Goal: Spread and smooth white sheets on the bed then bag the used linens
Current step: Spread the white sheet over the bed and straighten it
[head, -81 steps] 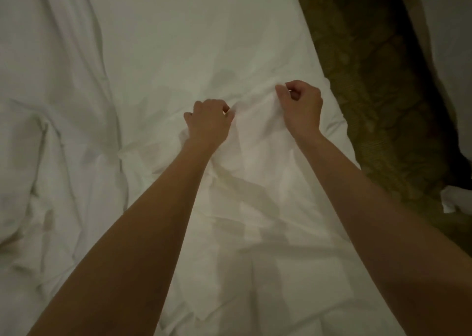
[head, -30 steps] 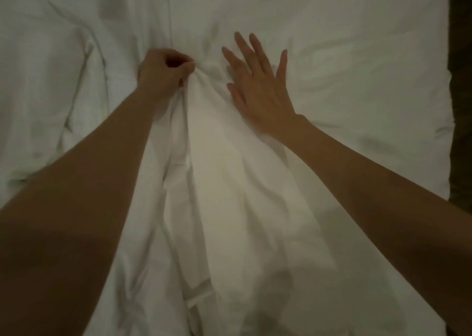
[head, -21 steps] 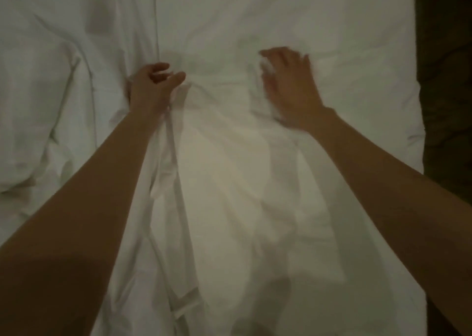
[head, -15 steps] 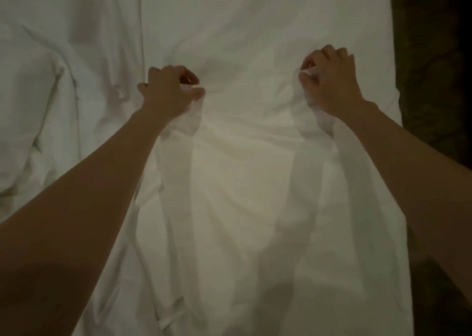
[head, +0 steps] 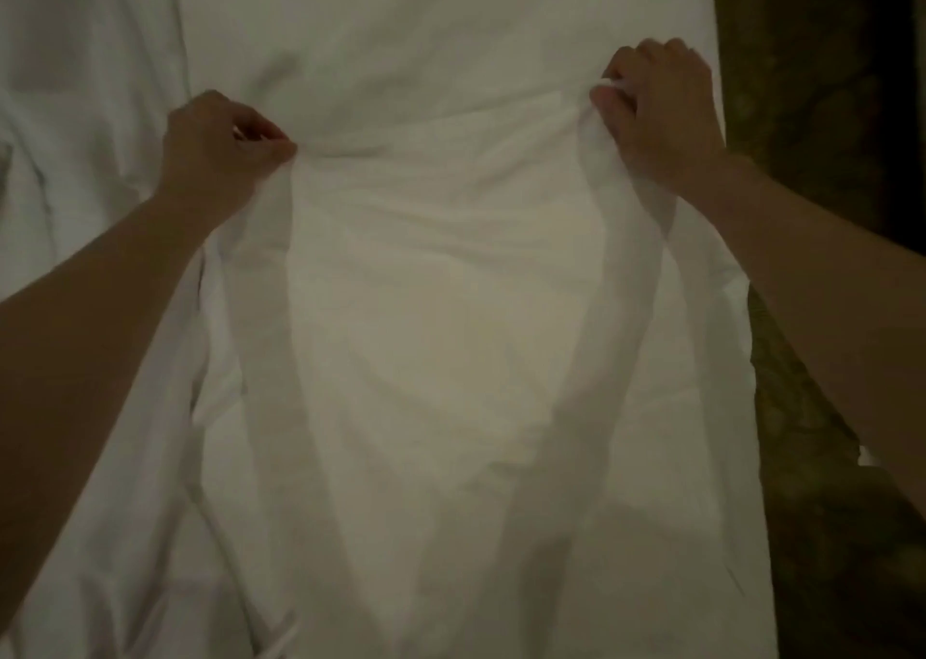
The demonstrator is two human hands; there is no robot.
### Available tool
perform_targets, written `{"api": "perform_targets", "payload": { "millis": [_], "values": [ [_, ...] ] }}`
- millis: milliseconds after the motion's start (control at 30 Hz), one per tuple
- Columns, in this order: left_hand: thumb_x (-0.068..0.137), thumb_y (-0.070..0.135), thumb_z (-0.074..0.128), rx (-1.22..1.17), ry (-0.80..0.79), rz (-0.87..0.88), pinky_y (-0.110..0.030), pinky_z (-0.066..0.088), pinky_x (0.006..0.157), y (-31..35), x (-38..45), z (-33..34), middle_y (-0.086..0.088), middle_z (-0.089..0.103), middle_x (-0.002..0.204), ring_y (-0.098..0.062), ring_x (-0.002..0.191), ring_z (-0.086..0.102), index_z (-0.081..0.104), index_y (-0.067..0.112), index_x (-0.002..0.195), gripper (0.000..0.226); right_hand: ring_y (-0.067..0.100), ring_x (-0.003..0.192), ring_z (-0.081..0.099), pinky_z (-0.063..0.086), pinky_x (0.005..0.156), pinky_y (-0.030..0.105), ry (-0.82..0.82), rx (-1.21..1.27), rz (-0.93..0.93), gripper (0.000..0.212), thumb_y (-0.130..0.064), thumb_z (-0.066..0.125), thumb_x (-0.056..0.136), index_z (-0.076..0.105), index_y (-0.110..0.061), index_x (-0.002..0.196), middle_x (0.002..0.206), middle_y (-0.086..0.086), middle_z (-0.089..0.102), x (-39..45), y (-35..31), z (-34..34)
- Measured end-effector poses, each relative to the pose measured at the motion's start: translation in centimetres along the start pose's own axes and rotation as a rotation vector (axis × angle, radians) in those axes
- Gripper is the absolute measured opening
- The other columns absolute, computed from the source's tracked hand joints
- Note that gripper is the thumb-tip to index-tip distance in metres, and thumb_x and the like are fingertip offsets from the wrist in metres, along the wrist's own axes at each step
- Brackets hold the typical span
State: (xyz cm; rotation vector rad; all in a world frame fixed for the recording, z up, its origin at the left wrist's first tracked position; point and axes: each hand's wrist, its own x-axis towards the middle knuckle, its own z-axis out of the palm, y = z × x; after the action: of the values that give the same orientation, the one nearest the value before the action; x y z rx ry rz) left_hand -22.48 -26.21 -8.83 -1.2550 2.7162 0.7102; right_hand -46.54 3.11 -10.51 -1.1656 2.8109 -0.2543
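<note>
Spreading underway: left hand [head: 220,150] and right hand [head: 664,112] clenched on sheet [head: 441,308] over bed [head: 451,32]; smoothing, bagging pending

Head view of the person's two forearms and hands. Left hand [head: 215,150] and right hand [head: 661,112] are bare: no gloves, no rings, no wristwatch or bracelet visible at either wrist. Both forearms are uncovered along their whole visible length, with no sleeve edge or cuff in frame. The fingers [head: 270,145] show short nails without discernible polish; dim lighting and blur leave finer details such as marks indistinct.
</note>
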Motion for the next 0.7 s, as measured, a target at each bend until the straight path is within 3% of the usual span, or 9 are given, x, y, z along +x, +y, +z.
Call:
{"api": "perform_targets", "payload": {
  "millis": [100, 200, 267, 333, 433, 500, 567, 700],
  "values": [
    [0.080, 0.028, 0.071, -0.162, 0.105, -0.101, -0.005, 0.038, 0.071, -0.7, -0.2, 1.1, 0.012, 0.059, 0.084, 0.001, 0.073, 0.054, 0.066, 0.014, 0.115, 0.038, 0.031, 0.134, 0.034, 0.008, 0.116, 0.056, -0.010, -0.032, 0.112, 0.029, -0.020, 0.038, 0.101, 0.051, -0.013, 0.126, 0.138, 0.015, 0.043, -0.4, -1.4, 1.5],
    [0.081, 0.032, 0.075, -0.374, 0.159, -0.243, -0.008, 0.042, 0.080, -2.1, -2.4, 2.0, 0.001, 0.058, 0.107, -0.006, 0.090, 0.051, 0.052, 0.010, 0.128, 0.057, 0.024, 0.148, 0.013, -0.004, 0.114, 0.058, 0.049, 0.012, 0.095, 0.045, -0.022, 0.031, 0.101, 0.035, -0.022, 0.146, 0.158, 0.006, 0.023, -2.1, -4.3, 1.8],
    [0.079, 0.032, 0.078, -0.577, 0.157, -0.380, -0.023, 0.049, 0.090, -3.6, -4.2, 2.1, -0.003, 0.063, 0.106, -0.008, 0.087, 0.055, 0.051, 0.007, 0.127, 0.061, 0.027, 0.149, 0.011, -0.002, 0.112, 0.062, 0.000, 0.042, -0.007, 0.052, -0.031, 0.031, 0.100, 0.029, -0.022, 0.151, 0.160, 0.007, 0.016, -4.2, -6.5, 2.2],
    [0.075, 0.034, 0.081, -0.696, 0.115, -0.467, -0.032, 0.054, 0.090, -4.6, -6.3, 2.0, 0.002, 0.066, 0.101, -0.010, 0.089, 0.062, 0.057, 0.007, 0.121, 0.059, 0.030, 0.148, 0.014, 0.004, 0.110, 0.066, -0.103, 0.057, -0.131, 0.056, -0.038, 0.029, 0.098, 0.027, -0.021, 0.151, 0.160, 0.009, 0.018, -7.4, -9.1, 3.4],
    [0.081, 0.023, 0.077, -0.785, -0.012, -0.511, -0.021, 0.056, 0.075, -5.0, -10.8, 2.8, 0.004, 0.073, 0.092, -0.003, 0.076, 0.068, 0.066, 0.008, 0.111, 0.035, 0.028, 0.148, 0.016, 0.008, 0.111, 0.063, -0.164, 0.089, -0.206, 0.057, -0.039, 0.029, 0.097, 0.030, -0.019, 0.151, 0.159, 0.008, 0.021, -12.7, -12.3, 5.1],
    [0.080, 0.022, 0.077, -0.843, -0.085, -0.530, -0.028, 0.057, 0.077, -5.2, -14.0, 3.5, 0.006, 0.075, 0.085, -0.010, 0.079, 0.071, 0.072, 0.014, 0.100, 0.021, 0.027, 0.148, 0.015, 0.008, 0.113, 0.060, -0.166, 0.087, -0.179, 0.058, -0.040, 0.030, 0.098, 0.028, -0.016, 0.151, 0.160, 0.008, 0.019, -15.1, -13.2, 5.4],
    [0.079, 0.023, 0.078, -0.899, -0.112, -0.587, -0.030, 0.058, 0.076, -5.2, -16.9, 4.2, 0.004, 0.076, 0.083, -0.014, 0.081, 0.072, 0.073, 0.015, 0.090, 0.013, 0.028, 0.148, 0.013, 0.007, 0.114, 0.061, -0.171, 0.071, -0.172, 0.058, -0.040, 0.030, 0.099, 0.026, -0.016, 0.152, 0.160, 0.010, 0.016, -17.2, -13.6, 5.2],
    [0.080, 0.018, 0.076, -0.933, -0.162, -0.671, -0.025, 0.058, 0.067, -5.1, -23.3, 5.3, 0.009, 0.074, 0.073, -0.010, 0.070, 0.070, 0.070, 0.017, 0.089, 0.011, 0.031, 0.148, 0.012, 0.011, 0.112, 0.063, -0.224, 0.042, -0.211, 0.056, -0.040, 0.026, 0.099, 0.025, -0.019, 0.151, 0.160, 0.011, 0.016, -21.8, -14.4, 5.0]
  ]
}}
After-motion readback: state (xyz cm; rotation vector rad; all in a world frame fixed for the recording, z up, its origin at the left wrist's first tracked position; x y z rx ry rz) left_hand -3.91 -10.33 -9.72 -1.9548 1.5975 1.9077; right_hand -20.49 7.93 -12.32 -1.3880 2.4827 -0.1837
